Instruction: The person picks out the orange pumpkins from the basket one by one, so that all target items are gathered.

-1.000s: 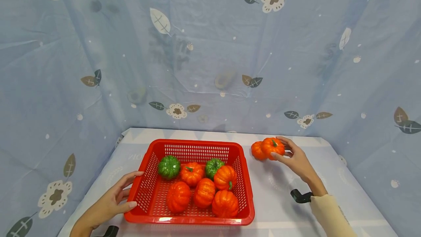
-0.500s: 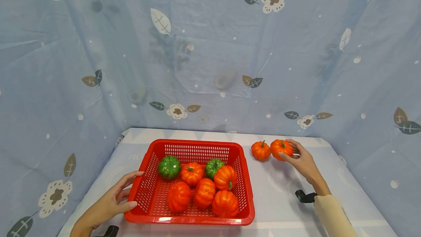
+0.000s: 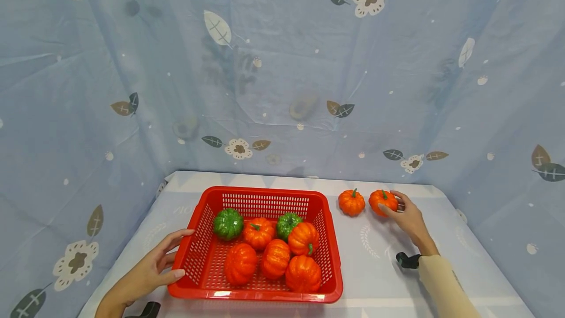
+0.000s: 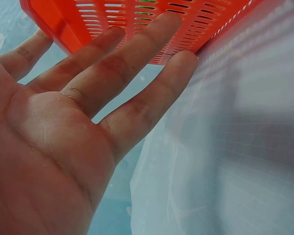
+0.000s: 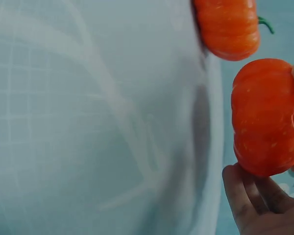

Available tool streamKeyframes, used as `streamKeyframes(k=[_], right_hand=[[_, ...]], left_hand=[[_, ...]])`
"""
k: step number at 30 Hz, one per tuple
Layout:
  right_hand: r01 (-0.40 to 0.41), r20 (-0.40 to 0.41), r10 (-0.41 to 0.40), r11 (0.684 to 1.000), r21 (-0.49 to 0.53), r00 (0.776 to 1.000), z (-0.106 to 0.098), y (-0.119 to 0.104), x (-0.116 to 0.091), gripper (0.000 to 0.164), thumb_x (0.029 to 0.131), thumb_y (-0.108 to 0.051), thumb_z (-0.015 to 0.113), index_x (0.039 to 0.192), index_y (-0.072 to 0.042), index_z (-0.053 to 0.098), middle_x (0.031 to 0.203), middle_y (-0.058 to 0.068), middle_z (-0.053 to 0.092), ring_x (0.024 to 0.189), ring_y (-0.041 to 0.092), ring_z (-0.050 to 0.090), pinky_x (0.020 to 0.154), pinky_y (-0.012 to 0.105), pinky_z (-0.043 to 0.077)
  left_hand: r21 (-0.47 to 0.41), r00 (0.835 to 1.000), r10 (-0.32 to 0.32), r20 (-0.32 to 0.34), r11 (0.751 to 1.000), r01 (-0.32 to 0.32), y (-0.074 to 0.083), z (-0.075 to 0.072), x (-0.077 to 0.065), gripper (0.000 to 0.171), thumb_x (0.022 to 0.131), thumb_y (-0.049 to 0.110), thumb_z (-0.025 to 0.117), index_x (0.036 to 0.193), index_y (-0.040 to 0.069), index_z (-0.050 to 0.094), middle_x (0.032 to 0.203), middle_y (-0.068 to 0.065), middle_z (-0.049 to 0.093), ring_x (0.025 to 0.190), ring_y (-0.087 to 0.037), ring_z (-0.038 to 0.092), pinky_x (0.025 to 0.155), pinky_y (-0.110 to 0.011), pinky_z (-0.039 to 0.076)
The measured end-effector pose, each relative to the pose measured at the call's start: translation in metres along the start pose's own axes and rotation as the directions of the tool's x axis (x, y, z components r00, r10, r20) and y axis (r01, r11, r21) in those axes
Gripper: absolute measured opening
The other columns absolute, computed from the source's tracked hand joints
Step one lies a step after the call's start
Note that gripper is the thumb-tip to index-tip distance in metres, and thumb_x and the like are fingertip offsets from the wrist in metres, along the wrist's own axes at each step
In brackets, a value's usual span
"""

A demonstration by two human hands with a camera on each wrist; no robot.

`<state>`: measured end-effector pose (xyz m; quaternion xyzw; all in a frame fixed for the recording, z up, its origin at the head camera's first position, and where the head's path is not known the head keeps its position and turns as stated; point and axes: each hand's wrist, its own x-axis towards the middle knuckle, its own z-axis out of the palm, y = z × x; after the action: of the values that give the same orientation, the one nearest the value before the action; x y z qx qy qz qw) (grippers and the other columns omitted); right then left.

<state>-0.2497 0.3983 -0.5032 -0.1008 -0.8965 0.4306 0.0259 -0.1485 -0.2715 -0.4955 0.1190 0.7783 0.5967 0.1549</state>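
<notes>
Pinching orange pumpkin (image 3: 378,201) with right hand (image 3: 409,219), 2 o'clock from red basket (image 3: 256,296) my uncurled left hand (image 3: 149,268) likely steadies at 9.

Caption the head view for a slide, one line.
Left fingers touch a red basket of seven pumpkins; right fingers hold an orange pumpkin beside another on the table.

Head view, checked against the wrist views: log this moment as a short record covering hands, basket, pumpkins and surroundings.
Left hand: touches the left side of the red basket
Right hand: holds an orange pumpkin; lifted or resting, unclear
Contents: five orange pumpkins, two green pumpkins
Table: loose pumpkin, right of basket
Backdrop: blue curtain printed with flowers and leaves
</notes>
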Motion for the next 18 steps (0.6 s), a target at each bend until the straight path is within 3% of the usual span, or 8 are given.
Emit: streamKeyframes(k=[6, 18], right_hand=[[-0.057, 0.002, 0.058, 0.998, -0.040, 0.998, 0.006, 0.007, 0.006, 0.101, 0.089, -0.064, 0.070, 0.161, -0.006, 0.026, 0.155, 0.034, 0.033, 0.135, 0.049, 0.040, 0.112, 0.063, 0.037], [-0.071, 0.015, 0.073, 0.993, -0.091, 0.997, 0.012, 0.013, 0.013, 0.101, 0.092, -0.066, 0.064, 0.161, -0.005, 0.023, 0.156, 0.035, 0.030, 0.136, 0.050, 0.040, 0.112, 0.064, 0.036]], left_hand=[[0.000, 1.000, -0.016, -0.008, 1.000, 0.016, 0.000, 0.000, 0.000, 0.080, 0.094, 0.017, 0.072, 0.160, 0.019, 0.026, 0.165, -0.022, 0.017, 0.134, -0.052, 0.044, 0.091, -0.044, 0.059], [0.004, 1.000, -0.024, -0.016, 1.000, 0.024, 0.001, 0.001, 0.000, 0.079, 0.094, 0.018, 0.072, 0.159, 0.020, 0.027, 0.164, -0.022, 0.018, 0.133, -0.052, 0.046, 0.090, -0.044, 0.060]])
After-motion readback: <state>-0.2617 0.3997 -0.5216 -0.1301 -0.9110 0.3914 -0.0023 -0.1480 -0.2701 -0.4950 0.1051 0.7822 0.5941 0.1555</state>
